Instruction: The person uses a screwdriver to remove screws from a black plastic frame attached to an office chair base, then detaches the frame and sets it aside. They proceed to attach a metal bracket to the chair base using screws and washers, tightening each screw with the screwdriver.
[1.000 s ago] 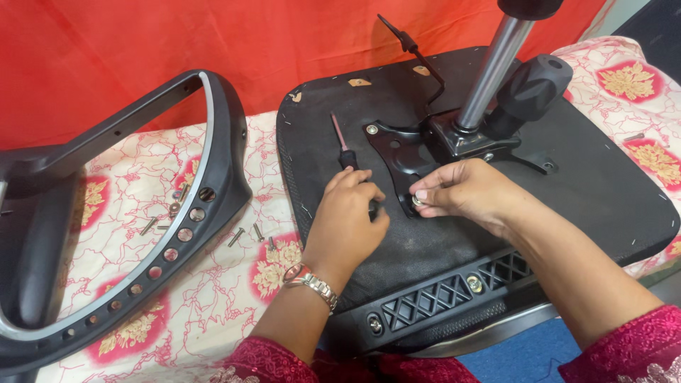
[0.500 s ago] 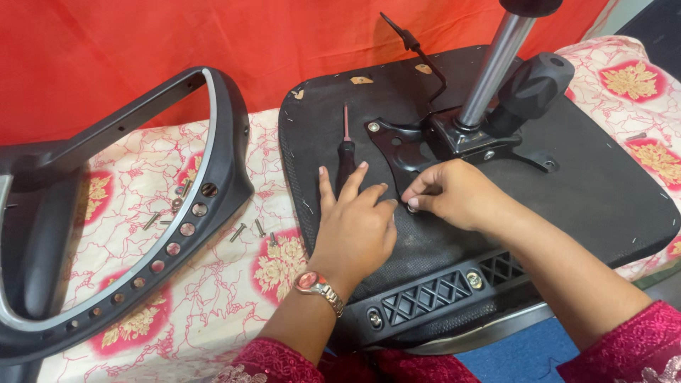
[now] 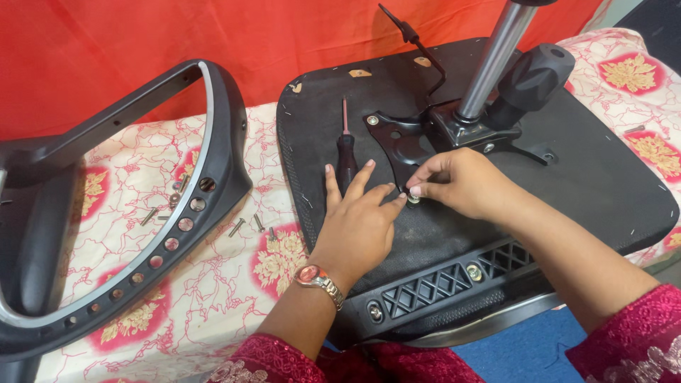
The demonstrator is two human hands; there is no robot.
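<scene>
An upturned black chair seat (image 3: 603, 177) lies on a flowered cloth, with a metal mechanism plate (image 3: 404, 138) and a shiny gas-lift column (image 3: 493, 60) bolted on. My left hand (image 3: 358, 223) rests flat on the seat, fingers spread, partly over a black-handled screwdriver (image 3: 345, 145). My right hand (image 3: 457, 184) pinches a small bolt (image 3: 413, 199) at the plate's near corner, fingertips touching my left fingertips.
A black chair back frame (image 3: 170, 213) with a row of holes lies to the left. Several loose screws (image 3: 245, 225) sit on the cloth (image 3: 234, 284) between frame and seat. A red backdrop (image 3: 284, 35) hangs behind. A black knob (image 3: 535, 74) and a lever (image 3: 411, 35) project from the mechanism.
My left hand has let go of the screwdriver, laid it on the seat and spread flat. My right hand stays at the plate's corner.
</scene>
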